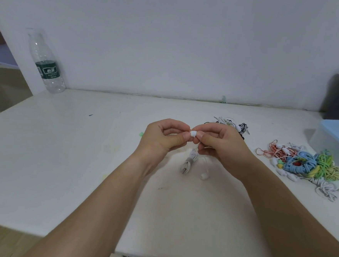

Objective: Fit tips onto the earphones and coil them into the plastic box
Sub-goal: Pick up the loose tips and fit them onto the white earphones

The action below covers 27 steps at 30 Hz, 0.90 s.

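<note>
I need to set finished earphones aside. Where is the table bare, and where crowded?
Bare: the wide stretch of table between the water bottle and the left hand. Crowded: beyond the right hand, where the black-and-white earphones, the coloured earphone pile and the plastic box sit close together. The white earphones both hands pinch trail down below them.

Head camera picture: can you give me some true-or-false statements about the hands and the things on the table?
The left hand and right hand pinch a white ear tip between them. True.
The water bottle lies on its side. False: it stands upright.
The coloured earphones are inside the plastic box. False: they lie heaped on the table beside it.
A white earbud rests on the table under the hands. True.
</note>
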### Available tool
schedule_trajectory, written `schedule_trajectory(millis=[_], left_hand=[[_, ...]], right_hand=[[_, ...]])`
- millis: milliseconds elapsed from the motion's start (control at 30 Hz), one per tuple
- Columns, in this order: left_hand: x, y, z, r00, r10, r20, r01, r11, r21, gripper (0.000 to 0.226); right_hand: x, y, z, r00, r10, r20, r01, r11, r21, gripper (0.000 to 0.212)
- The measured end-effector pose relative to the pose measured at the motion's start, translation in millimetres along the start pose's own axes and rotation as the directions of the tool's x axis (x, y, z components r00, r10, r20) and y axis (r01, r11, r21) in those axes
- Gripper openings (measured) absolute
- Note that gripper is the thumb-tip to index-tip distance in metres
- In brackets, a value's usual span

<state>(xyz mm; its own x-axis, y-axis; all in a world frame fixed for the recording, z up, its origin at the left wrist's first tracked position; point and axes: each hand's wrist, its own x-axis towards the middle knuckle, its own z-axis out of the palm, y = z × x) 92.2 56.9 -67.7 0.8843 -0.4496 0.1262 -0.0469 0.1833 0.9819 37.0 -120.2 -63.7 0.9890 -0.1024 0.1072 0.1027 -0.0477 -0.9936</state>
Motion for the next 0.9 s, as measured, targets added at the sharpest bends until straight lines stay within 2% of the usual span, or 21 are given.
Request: schedule_trajectory(millis=[100,167,267,367,433,500,567,633,767,900], left_hand=[[-1,-1,2,0.999,0.039,-0.029,-0.036,0.995,0.092,0.009],[-1,-3,3,0.988,0.134,-0.075,-0.106,0.948,0.299,0.009],[-2,-3,9,0.98,0.199,-0.029,-0.146,0.802,0.58,0.003],[-10,-4,18,0.997,0.078,0.023,-0.063,0.564,0.823,0.024],[-15,-4,23,0.998,0.019,0.056,-0.059,0.412,0.909,0.031],[-16,-5,27,0.995,-0.027,0.1,-0.086,0.331,0.94,0.028],[-15,-7,31,0.99,-0.041,0.135,-0.118,0.285,0.951,0.022],[-13,-5,32,0.989,-0.033,0.144,-0.126,0.313,0.941,0.015],[-1,13,46,0.983,0.075,0.166,-0.18,0.531,0.828,0.007],[14,27,67,0.973,0.218,0.077,-0.213,0.722,0.658,0.005]], right_hand=[[0,-3,0,1.0,-0.004,-0.03,0.002,0.999,-0.036,0.01],[-1,-7,-2,0.997,-0.019,-0.077,0.018,1.0,-0.016,0.008],[-3,-16,-10,0.991,-0.015,-0.135,0.009,0.999,-0.047,0.005],[-6,-26,-20,0.993,0.076,-0.096,-0.1,0.955,-0.278,0.003],[-9,-32,-25,0.979,0.189,-0.075,-0.203,0.873,-0.443,0.004],[-10,-33,-28,0.963,0.256,-0.081,-0.26,0.818,-0.513,0.006],[-15,-32,-29,0.959,0.262,-0.105,-0.275,0.785,-0.554,0.006],[-20,-29,-29,0.961,0.262,-0.087,-0.264,0.779,-0.569,0.01],[-36,-33,-38,0.984,0.174,-0.022,-0.163,0.855,-0.492,0.022],[-39,-50,-57,0.985,0.017,-0.17,-0.08,0.925,-0.371,0.024]])
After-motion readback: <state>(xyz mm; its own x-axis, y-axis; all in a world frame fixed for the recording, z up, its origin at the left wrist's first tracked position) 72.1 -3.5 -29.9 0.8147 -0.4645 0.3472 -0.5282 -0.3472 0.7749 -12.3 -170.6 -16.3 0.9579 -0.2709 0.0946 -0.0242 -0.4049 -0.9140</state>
